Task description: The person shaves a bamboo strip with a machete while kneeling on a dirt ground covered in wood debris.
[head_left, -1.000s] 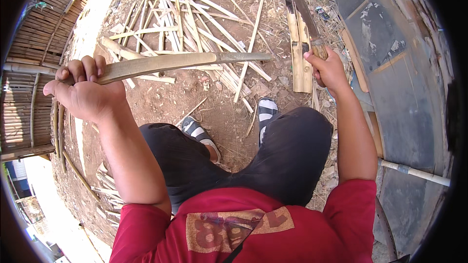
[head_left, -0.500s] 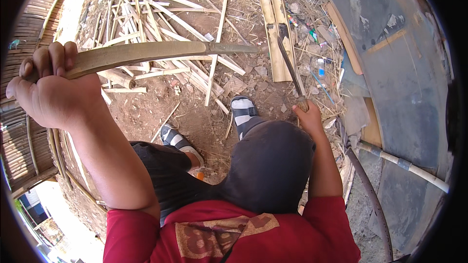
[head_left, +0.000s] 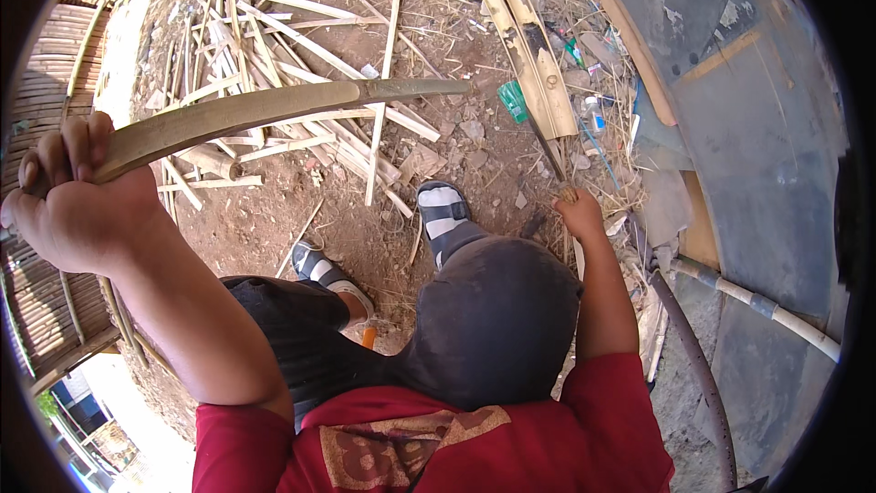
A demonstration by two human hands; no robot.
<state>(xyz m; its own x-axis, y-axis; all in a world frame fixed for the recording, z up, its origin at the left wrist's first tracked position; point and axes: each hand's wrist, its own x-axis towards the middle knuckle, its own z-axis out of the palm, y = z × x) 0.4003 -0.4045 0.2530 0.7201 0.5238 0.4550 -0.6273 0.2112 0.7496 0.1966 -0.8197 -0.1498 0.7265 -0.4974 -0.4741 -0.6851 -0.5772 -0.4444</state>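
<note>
Bare brown dirt (head_left: pixel 274 219) strewn with split bamboo offcuts (head_left: pixel 274 46) fills the upper frame. Left hand (head_left: pixel 78 205) fingers wrap a long pale-yellow bamboo strip (head_left: pixel 274 108); right hand (head_left: pixel 577 215) grips a dark blade (head_left: pixel 546 141).

You stand outdoors in hard sunlight on bare reddish dirt ground (head_left: pixel 274 219), littered with split bamboo offcuts (head_left: pixel 274 46). Woven bamboo wall (head_left: pixel 46 82) at your left; grey sheet panel (head_left: pixel 757 173) at your right.
</note>
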